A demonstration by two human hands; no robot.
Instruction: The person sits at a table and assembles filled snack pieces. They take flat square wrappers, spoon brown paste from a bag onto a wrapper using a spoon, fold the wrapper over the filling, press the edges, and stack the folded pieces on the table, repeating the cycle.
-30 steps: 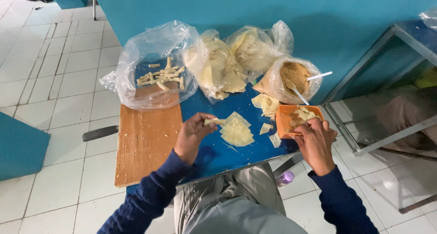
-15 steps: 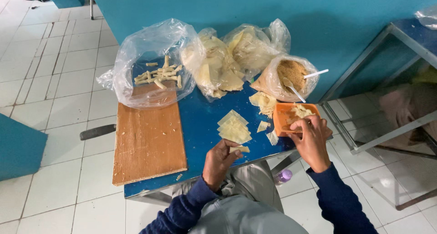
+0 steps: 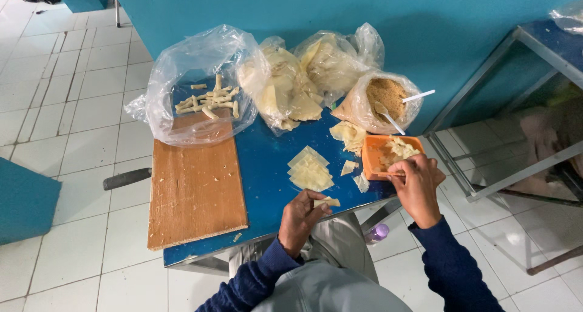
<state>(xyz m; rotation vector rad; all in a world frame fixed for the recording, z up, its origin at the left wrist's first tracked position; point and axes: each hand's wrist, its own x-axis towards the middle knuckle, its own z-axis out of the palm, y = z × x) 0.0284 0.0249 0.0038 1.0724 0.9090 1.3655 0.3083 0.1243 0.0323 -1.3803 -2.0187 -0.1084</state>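
Observation:
My left hand point(image 3: 302, 218) pinches a small folded dough piece point(image 3: 328, 201) at the near edge of the blue table point(image 3: 264, 166). A stack of pale square wrappers point(image 3: 310, 169) lies just beyond it. My right hand point(image 3: 417, 186) holds a thin utensil over the orange tray point(image 3: 371, 154), which contains pale filling point(image 3: 401, 149). Both arms wear dark blue sleeves.
A clear bag with several rolled pieces point(image 3: 206, 99) rests on a wooden board point(image 3: 194, 184) at left. Bags of wrappers point(image 3: 285, 90) and a bag of brown crumbs point(image 3: 385, 99) with white spoons stand at the back. A metal-framed glass shelf point(image 3: 516, 118) is to the right.
My left hand picked up a wrapper piece from the stack and drew it back to the table's near edge. The right hand stayed at the orange tray.

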